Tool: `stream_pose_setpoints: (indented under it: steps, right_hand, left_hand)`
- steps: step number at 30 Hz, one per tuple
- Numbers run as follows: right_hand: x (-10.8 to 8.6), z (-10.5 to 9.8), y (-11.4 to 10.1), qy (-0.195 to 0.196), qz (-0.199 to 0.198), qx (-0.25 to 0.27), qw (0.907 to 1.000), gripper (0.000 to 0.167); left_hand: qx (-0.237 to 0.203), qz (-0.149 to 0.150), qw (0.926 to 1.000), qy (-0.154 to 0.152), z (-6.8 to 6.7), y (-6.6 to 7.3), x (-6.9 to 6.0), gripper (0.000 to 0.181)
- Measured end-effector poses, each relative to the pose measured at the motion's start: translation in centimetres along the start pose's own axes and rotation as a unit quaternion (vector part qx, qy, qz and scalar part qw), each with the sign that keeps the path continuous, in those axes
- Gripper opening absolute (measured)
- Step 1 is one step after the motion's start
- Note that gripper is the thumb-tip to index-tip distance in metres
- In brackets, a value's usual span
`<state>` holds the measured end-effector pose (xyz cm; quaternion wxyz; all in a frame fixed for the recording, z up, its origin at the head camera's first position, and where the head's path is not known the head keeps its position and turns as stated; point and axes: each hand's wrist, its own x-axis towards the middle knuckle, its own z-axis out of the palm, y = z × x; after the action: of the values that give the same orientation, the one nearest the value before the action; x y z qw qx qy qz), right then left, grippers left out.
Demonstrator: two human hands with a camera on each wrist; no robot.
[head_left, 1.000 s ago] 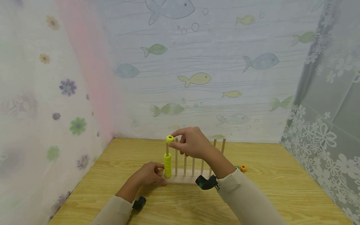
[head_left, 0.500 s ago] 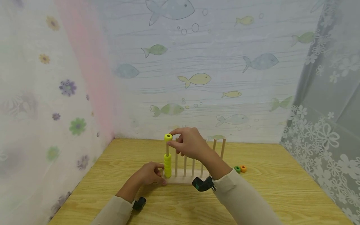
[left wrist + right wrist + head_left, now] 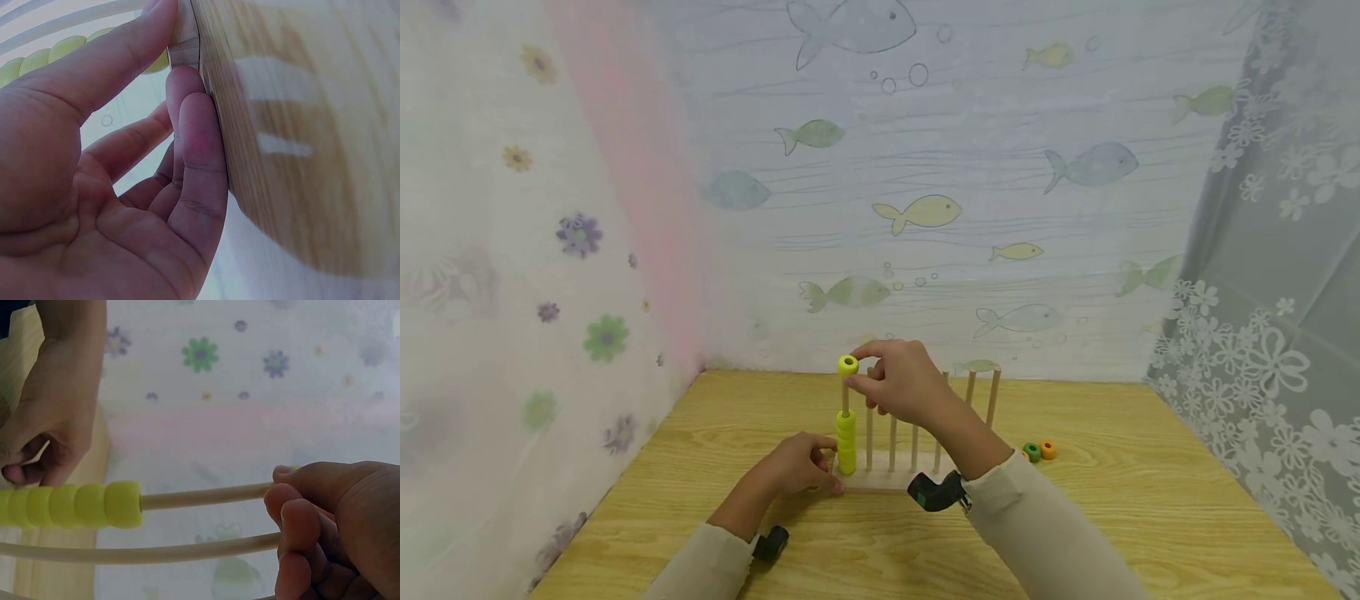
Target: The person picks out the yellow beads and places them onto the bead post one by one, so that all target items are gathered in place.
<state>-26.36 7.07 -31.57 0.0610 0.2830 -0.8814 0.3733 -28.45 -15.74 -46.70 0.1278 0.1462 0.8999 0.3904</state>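
Observation:
My right hand [image 3: 901,382] pinches a yellow bead [image 3: 847,365] between thumb and fingers at the top of the leftmost peg [image 3: 846,400]. In the right wrist view the fingers hide most of that bead. Several yellow beads [image 3: 846,442] are stacked at the bottom of the same peg, also seen as a yellow bead stack [image 3: 75,506] beneath bare wood. My left hand [image 3: 801,463] grips the left end of the wooden stand's base [image 3: 883,477], low on the table. In the left wrist view its thumb and fingers lie against the base end [image 3: 185,53].
More bare pegs [image 3: 892,442] rise to the right, partly behind my right hand and forearm. A green bead [image 3: 1032,452] and an orange bead [image 3: 1048,450] lie on the wood-grain table [image 3: 1112,500], with another orange bead partly hidden by the sleeve. A fish-printed curtain [image 3: 925,275] hangs behind.
My right hand has shifted slightly left, bringing the yellow bead over the leftmost peg's top. The loose beads on the right show more from behind the forearm. My left hand stays put.

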Motion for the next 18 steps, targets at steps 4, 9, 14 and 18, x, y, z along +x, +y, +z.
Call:
stream_pose_setpoints:
  steps: [4,9,14,18]
  right_hand:
    - [-0.03,0.08,-0.15,0.004,0.002,-0.007,1.0000,0.037]
    - [-0.12,0.18,-0.28,0.003,0.004,-0.007,1.0000,0.037]
    - [-0.10,0.27,-0.31,0.002,0.005,-0.012,0.9999,0.037]
    - [0.00,0.41,-0.27,0.000,0.007,-0.020,0.9998,0.037]
  left_hand:
    - [0.003,0.001,1.0000,0.001,-0.05,0.09,-0.04,0.072]
    - [-0.002,0.004,1.0000,-0.002,-0.07,0.20,-0.12,0.071]
    - [-0.002,0.008,1.0000,-0.003,-0.06,0.10,-0.08,0.071]
    - [0.001,0.010,0.9999,-0.005,-0.07,-0.04,0.02,0.072]
